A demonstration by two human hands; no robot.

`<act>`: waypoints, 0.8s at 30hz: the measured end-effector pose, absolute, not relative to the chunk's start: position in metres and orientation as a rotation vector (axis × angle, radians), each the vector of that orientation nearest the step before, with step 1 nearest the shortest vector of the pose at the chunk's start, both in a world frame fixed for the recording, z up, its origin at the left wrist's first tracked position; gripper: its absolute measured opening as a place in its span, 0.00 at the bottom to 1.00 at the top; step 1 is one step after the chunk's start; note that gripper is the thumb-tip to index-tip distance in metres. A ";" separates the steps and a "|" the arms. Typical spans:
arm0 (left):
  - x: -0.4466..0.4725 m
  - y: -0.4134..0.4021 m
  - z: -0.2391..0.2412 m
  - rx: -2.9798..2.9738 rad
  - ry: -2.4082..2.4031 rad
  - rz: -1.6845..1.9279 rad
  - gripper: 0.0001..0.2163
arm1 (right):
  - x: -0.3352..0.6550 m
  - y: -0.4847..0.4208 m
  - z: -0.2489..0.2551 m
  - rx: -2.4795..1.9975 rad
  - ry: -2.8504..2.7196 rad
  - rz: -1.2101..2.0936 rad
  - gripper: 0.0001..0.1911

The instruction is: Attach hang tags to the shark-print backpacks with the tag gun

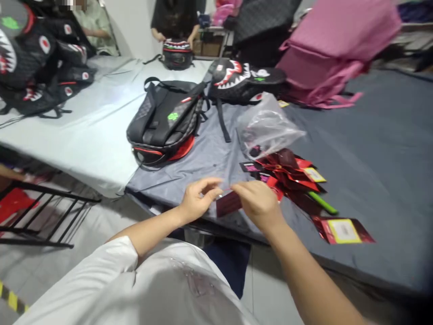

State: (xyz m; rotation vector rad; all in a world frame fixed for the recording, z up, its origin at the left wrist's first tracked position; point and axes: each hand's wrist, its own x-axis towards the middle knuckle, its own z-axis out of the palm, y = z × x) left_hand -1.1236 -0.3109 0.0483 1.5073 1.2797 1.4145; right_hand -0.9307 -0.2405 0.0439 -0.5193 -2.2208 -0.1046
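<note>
Both my hands meet over the near edge of the grey-covered table (372, 149). My right hand (259, 203) pinches a small dark red tag (228, 204), which sticks out to its left. My left hand (199, 198) is beside it, its fingers curled and its fingertips pinched at the tag's upper edge. Just beyond my right hand lies a pile of red tags (291, 174) with yellow labels, and one more tag (341, 230) lies alone to the right. A black backpack (165, 122) with red trim lies flat farther back on the left.
A crumpled clear plastic bag (267, 126) sits behind the tag pile, with a green pen (321, 202) beside the tags. A shark-mouth backpack (243, 81) and pink bags (331, 54) lie at the back. More backpacks are stacked at far left (37, 63). Another person's hands hold a bag (176, 53).
</note>
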 end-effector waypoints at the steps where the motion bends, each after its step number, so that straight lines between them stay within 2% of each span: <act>1: -1.134 -0.313 0.049 1.460 1.322 1.435 0.11 | -0.951 -0.237 0.041 -0.495 -2.256 -0.067 0.13; 6: -1.179 -0.317 0.038 1.190 1.452 1.524 0.11 | -1.023 -0.223 0.038 -0.438 -2.357 -0.084 0.15; 10: -1.200 -0.306 0.033 1.039 1.550 1.570 0.11 | -1.042 -0.225 0.057 -0.582 -2.304 -0.154 0.12; 12: -1.206 -0.302 0.034 1.011 1.569 1.556 0.10 | -1.047 -0.229 0.064 -0.582 -2.292 -0.105 0.15; 14: -1.211 -0.300 0.038 1.076 1.577 1.529 0.07 | -1.054 -0.233 0.060 -0.479 -2.346 0.025 0.18; 17: -1.217 -0.304 0.043 1.187 1.591 1.511 0.05 | -1.066 -0.230 0.040 -0.347 -2.372 0.336 0.17; 21: -1.228 -0.303 0.038 1.188 1.553 1.489 0.08 | -1.077 -0.207 0.016 -0.382 -2.343 0.787 0.13; 24: -1.241 -0.290 0.024 1.153 1.612 1.548 0.12 | -1.082 -0.169 0.008 -0.594 -2.374 0.982 0.17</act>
